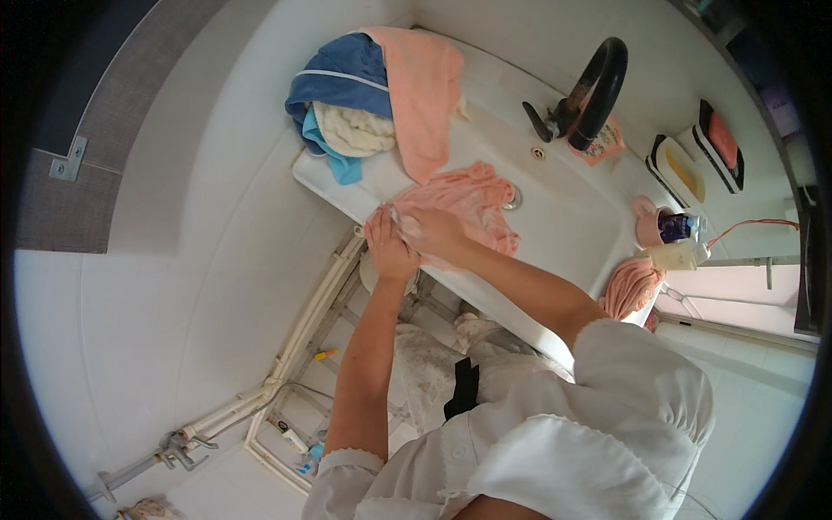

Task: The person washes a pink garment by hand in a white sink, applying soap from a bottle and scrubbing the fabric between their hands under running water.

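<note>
A wet peach-pink cloth (471, 195) lies bunched in the white sink (572, 208) and runs over its front edge. My left hand (390, 250) grips the cloth's near end at that edge, fingers bent over it. Close beside it, my right hand (437, 234) is closed on the same cloth, knuckles up. Something white shows between the hands; I cannot tell whether it is suds or soap. On the sink's left end sits a heap with a blue cloth (344, 65), a cream towel (354, 129), a turquoise cloth (344, 169) and a draped peach towel (419, 97).
A black faucet (598, 91) arches over the back rim, near a pink packet (601, 142). Wall-mounted soap holders (679, 169), a pink mug (650, 227), a pale bottle (676, 257) and a folded peach cloth (630, 286) are at the right. Pipes (318, 286) run along the left wall.
</note>
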`<state>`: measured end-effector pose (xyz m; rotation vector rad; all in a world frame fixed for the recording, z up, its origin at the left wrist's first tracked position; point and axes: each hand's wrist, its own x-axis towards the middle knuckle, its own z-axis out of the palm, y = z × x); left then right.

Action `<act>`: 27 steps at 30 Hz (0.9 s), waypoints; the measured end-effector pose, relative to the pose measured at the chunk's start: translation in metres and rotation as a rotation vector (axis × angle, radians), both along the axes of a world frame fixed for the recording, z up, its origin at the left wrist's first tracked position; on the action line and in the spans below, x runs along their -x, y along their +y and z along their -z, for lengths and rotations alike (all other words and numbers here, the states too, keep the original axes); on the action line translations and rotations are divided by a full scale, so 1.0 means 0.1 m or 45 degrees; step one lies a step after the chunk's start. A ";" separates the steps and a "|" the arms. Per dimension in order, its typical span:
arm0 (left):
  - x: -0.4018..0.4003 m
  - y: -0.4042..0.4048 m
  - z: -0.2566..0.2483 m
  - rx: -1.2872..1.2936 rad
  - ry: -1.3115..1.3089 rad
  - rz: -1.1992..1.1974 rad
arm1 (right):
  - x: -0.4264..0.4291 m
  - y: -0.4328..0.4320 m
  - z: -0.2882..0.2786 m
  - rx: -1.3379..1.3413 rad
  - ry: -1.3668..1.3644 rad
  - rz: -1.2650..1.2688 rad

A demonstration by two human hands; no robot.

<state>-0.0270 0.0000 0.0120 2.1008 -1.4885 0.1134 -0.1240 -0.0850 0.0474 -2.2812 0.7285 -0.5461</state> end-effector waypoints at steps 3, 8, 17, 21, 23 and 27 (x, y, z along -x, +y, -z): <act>0.06 -0.07 -0.02 -0.019 -0.015 0.009 | -0.45 -0.42 0.21 -0.050 0.274 0.120; 0.02 -0.04 -0.13 -0.035 0.051 -0.034 | 0.03 -0.70 0.71 0.011 0.378 0.281; 0.07 -0.08 -0.11 0.021 0.023 -0.017 | -0.10 -0.10 -0.04 -0.152 0.116 0.058; 0.11 -0.14 -0.07 0.050 -0.039 0.072 | -0.37 -0.62 0.21 -0.167 0.103 0.210; 0.13 -0.16 -0.09 0.004 0.032 0.073 | -0.13 -0.74 0.55 -0.128 0.385 0.379; 0.07 -0.05 -0.07 -0.042 0.035 -0.036 | 0.51 -0.49 0.47 -0.243 0.641 0.270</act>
